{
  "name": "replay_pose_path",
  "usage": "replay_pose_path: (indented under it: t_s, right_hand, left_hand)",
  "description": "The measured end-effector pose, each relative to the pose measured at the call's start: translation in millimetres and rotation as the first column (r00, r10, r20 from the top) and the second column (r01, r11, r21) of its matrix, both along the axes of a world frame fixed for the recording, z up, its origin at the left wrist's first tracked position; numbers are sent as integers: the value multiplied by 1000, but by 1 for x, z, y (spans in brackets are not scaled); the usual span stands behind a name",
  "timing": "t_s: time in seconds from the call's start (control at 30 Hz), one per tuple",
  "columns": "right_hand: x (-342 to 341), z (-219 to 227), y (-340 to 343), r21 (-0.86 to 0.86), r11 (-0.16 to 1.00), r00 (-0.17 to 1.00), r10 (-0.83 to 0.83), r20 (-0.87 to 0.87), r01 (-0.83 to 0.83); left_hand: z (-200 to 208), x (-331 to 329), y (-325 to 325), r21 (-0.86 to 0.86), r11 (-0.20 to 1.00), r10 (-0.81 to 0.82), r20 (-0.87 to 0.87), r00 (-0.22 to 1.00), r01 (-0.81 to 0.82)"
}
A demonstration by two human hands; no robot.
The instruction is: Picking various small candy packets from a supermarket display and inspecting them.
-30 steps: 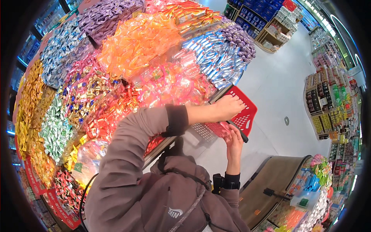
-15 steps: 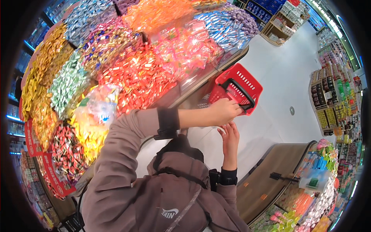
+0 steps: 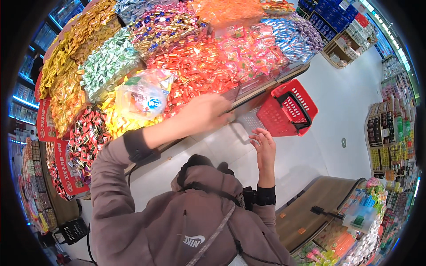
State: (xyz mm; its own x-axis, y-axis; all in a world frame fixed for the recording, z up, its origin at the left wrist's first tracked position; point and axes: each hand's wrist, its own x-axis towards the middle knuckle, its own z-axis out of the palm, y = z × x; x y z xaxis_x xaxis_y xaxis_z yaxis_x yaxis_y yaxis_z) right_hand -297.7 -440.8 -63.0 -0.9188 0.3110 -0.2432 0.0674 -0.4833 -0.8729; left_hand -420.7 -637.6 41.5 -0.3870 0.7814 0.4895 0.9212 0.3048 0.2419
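Observation:
My left hand (image 3: 206,113) is over the front edge of the candy display, close to a heap of red-wrapped candies (image 3: 193,73). Motion smears its fingers, so I cannot see whether anything is in them. My right hand (image 3: 264,144) is raised in front of me with its fingers apart and nothing visible in it. Just beyond it, a red shopping basket (image 3: 278,117) with a black handle (image 3: 298,111) stands beside the display, and neither hand grips it. A clear plastic bag (image 3: 144,95) lies on yellow-wrapped candies left of my left hand.
Heaps of green (image 3: 106,66), orange (image 3: 226,12) and pink candies (image 3: 250,51) fill the display behind a clear front panel. A brown-sided counter (image 3: 319,204) stands at lower right. Stocked shelves (image 3: 386,133) line the right. A black basket (image 3: 73,230) is at lower left.
My left hand has left the red basket's handle and swung left to the display's edge. My right hand stays raised. The view has shifted, so the display and basket appear farther right.

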Motion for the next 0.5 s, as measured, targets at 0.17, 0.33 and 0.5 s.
replay_pose_path:
  t_s: [0.17,0.33,0.5]
  right_hand:
    - [-21,-7,-41,19,998,998,56,14,-56]
    - [-37,-10,-83,37,993,992,114,61,-116]
    - [-48,-6,-122,72,987,987,137,82,-143]
  left_hand:
    - [23,4,-91,-57,995,80,-81,994,-84]
    - [12,-16,-171,-102,963,245,-59,968,-250]
    - [-36,-53,-210,-179,883,458,119,881,-435]
